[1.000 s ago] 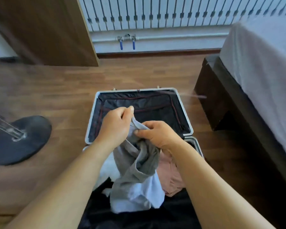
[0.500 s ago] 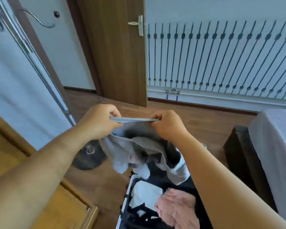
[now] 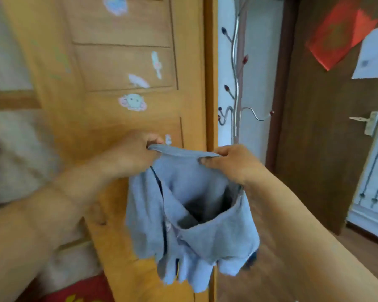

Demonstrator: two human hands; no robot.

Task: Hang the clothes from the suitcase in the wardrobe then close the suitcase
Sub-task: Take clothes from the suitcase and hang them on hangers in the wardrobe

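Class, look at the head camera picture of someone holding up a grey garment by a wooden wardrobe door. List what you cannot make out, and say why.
- Suitcase: out of the head view, so open or closed is unknown.
- Grey garment: bunched folds hide its type.
- Left hand: motion blur hides its grip; the right hand pinches the edge.
- Wardrobe door: hides any rail or hangers.
- Coat stand: top and base cut off.

A garment (image 3: 190,205) hangs between two hands, the left hand (image 3: 129,153) at its ten o'clock, the right hand (image 3: 231,164) at two o'clock. Behind it stands a wardrobe door (image 3: 122,83); a coat stand (image 3: 236,83) rises at one o'clock, a room door (image 3: 327,127) at three o'clock.
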